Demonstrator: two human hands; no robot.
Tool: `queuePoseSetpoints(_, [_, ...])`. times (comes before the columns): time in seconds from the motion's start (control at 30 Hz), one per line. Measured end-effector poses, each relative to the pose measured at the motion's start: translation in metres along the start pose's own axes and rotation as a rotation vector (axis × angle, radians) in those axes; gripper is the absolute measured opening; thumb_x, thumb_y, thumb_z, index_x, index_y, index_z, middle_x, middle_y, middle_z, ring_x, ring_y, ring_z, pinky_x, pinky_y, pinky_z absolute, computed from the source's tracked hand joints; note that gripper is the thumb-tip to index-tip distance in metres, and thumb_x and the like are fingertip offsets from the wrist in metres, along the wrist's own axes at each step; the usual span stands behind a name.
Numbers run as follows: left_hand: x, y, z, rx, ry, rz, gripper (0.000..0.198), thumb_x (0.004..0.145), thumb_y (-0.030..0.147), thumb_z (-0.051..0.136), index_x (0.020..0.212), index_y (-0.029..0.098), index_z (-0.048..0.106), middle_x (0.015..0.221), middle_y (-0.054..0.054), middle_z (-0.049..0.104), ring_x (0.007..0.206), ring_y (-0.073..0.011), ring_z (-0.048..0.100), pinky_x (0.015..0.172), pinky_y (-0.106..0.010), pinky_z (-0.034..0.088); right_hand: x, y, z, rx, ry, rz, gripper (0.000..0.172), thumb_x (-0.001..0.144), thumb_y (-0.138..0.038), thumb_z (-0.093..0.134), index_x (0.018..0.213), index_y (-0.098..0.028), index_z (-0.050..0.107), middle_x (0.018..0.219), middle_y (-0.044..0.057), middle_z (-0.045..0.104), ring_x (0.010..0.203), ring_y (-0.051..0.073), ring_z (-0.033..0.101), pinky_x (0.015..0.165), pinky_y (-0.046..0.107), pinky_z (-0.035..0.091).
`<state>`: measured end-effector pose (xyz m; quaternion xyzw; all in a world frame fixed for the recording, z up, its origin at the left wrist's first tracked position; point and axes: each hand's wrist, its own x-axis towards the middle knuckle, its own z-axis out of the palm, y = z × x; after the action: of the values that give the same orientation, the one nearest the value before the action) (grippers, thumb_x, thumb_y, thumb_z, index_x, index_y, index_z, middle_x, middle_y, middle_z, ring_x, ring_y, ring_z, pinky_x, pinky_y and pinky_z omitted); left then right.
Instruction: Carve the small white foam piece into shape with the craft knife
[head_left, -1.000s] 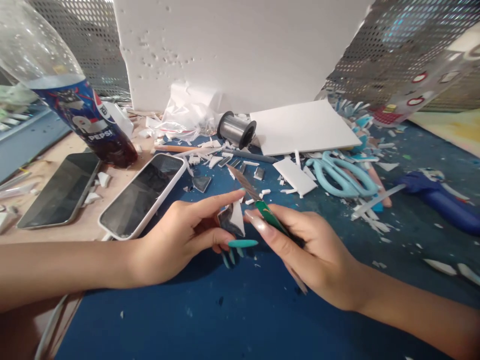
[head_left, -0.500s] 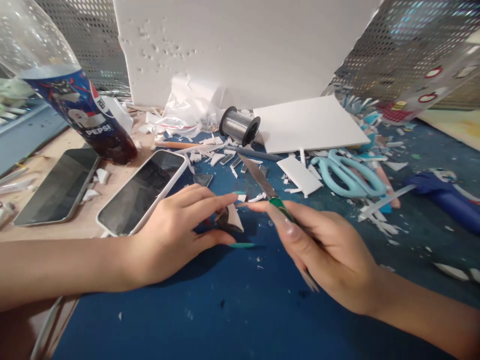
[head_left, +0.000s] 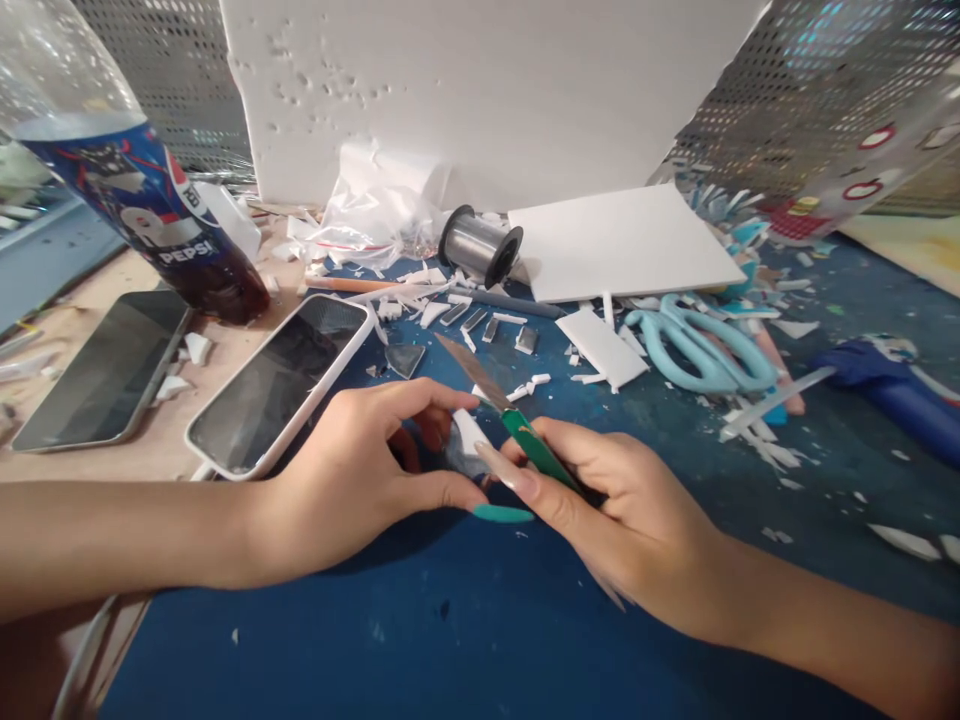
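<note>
My left hand (head_left: 360, 470) pinches a small white and grey foam piece (head_left: 465, 440) between thumb and fingers, low over the blue mat (head_left: 450, 620). My right hand (head_left: 622, 510) grips a green-handled knife (head_left: 536, 447); its metal blade (head_left: 469, 368) points up and to the left, past the piece. My right index finger lies against the piece, and the two hands touch at the fingertips.
Two phones (head_left: 277, 380) (head_left: 105, 365) lie at the left beside a Pepsi bottle (head_left: 150, 210). Behind the hands are foam scraps, a wire spool (head_left: 480, 245), a white foam sheet (head_left: 622, 240), light blue scissors (head_left: 697, 345) and a blue tool (head_left: 892, 385). A big white foam board (head_left: 480, 90) stands at the back.
My left fingers have curled closer around the foam piece. The right hand has drawn the knife back towards me and to the left, bringing its index finger onto the piece.
</note>
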<state>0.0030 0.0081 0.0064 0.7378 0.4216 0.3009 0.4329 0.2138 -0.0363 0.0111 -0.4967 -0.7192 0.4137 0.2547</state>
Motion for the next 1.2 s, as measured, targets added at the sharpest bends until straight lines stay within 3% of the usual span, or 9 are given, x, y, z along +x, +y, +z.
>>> queuePoseSetpoints(0.13, [-0.003, -0.001, -0.001, 0.124, -0.031, 0.218, 0.035, 0.073, 0.025, 0.084, 0.105, 0.017, 0.071, 0.079, 0.001, 0.070, 0.062, -0.0067, 0.061, 0.061, -0.012, 0.051, -0.001, 0.002, -0.002, -0.030, -0.022, -0.059, 0.029, 0.101, -0.043, 0.046, 0.086, -0.020, 0.058, 0.062, -0.004, 0.050, 0.052, 0.008, 0.047, 0.043, 0.018, 0.036])
queuePoseSetpoints(0.2, [-0.004, -0.001, -0.001, 0.137, -0.017, 0.277, 0.031, 0.075, 0.024, 0.083, 0.103, 0.017, 0.071, 0.081, 0.001, 0.069, 0.063, -0.0062, 0.060, 0.063, -0.012, 0.050, 0.000, 0.004, -0.005, -0.031, -0.005, -0.173, 0.026, 0.103, -0.039, 0.041, 0.091, -0.020, 0.054, 0.054, -0.009, 0.039, 0.043, 0.006, 0.039, 0.040, 0.018, 0.032])
queuePoseSetpoints(0.33, [-0.004, -0.002, -0.002, 0.015, -0.035, 0.096, 0.029, 0.073, 0.032, 0.083, 0.095, 0.018, 0.070, 0.071, 0.004, 0.065, 0.058, -0.0076, 0.057, 0.055, -0.014, 0.049, 0.005, 0.015, -0.015, -0.348, 0.155, -0.565, 0.028, 0.107, -0.035, 0.029, 0.094, -0.019, 0.049, 0.056, -0.006, 0.045, 0.044, 0.009, 0.042, 0.045, 0.023, 0.034])
queuePoseSetpoints(0.43, [-0.001, -0.003, -0.002, -0.075, -0.045, -0.042, 0.029, 0.071, 0.037, 0.083, 0.089, 0.019, 0.069, 0.065, 0.005, 0.061, 0.056, -0.0085, 0.054, 0.051, -0.015, 0.046, 0.011, 0.023, -0.022, -0.572, 0.213, -0.715, 0.032, 0.107, -0.036, 0.027, 0.088, -0.020, 0.046, 0.062, -0.002, 0.047, 0.049, 0.011, 0.041, 0.048, 0.025, 0.033])
queuePoseSetpoints(0.53, [0.001, -0.004, -0.002, -0.139, -0.025, -0.083, 0.028, 0.069, 0.035, 0.085, 0.086, 0.020, 0.069, 0.061, 0.007, 0.056, 0.055, -0.0071, 0.050, 0.050, -0.014, 0.043, 0.016, 0.027, -0.024, -0.608, 0.201, -0.740, 0.030, 0.107, -0.034, 0.029, 0.087, -0.020, 0.045, 0.063, -0.003, 0.044, 0.051, 0.011, 0.035, 0.049, 0.025, 0.031])
queuePoseSetpoints(0.63, [0.000, -0.006, -0.003, -0.187, -0.021, -0.107, 0.029, 0.066, 0.033, 0.087, 0.085, 0.021, 0.068, 0.060, 0.008, 0.055, 0.055, -0.0059, 0.049, 0.050, -0.013, 0.041, 0.018, 0.029, -0.022, -0.581, 0.143, -0.735, 0.027, 0.107, -0.032, 0.031, 0.090, -0.019, 0.046, 0.065, -0.002, 0.045, 0.054, 0.011, 0.038, 0.051, 0.023, 0.033])
queuePoseSetpoints(0.97, [-0.002, -0.009, -0.004, -0.232, -0.039, -0.111, 0.029, 0.066, 0.035, 0.088, 0.089, 0.026, 0.072, 0.066, 0.007, 0.058, 0.058, -0.0058, 0.052, 0.053, -0.012, 0.044, 0.019, 0.036, -0.022, -0.547, 0.097, -0.730, 0.022, 0.107, -0.027, 0.031, 0.094, -0.017, 0.046, 0.067, -0.003, 0.041, 0.056, 0.011, 0.034, 0.053, 0.024, 0.030])
queuePoseSetpoints(1.2, [-0.002, -0.009, -0.004, -0.246, -0.004, -0.113, 0.031, 0.067, 0.025, 0.087, 0.094, 0.029, 0.075, 0.070, 0.007, 0.063, 0.060, -0.0055, 0.056, 0.056, -0.010, 0.048, 0.017, 0.039, -0.023, -0.563, 0.078, -0.733, 0.021, 0.106, -0.026, 0.032, 0.096, -0.016, 0.047, 0.069, -0.002, 0.043, 0.058, 0.011, 0.035, 0.055, 0.025, 0.031])
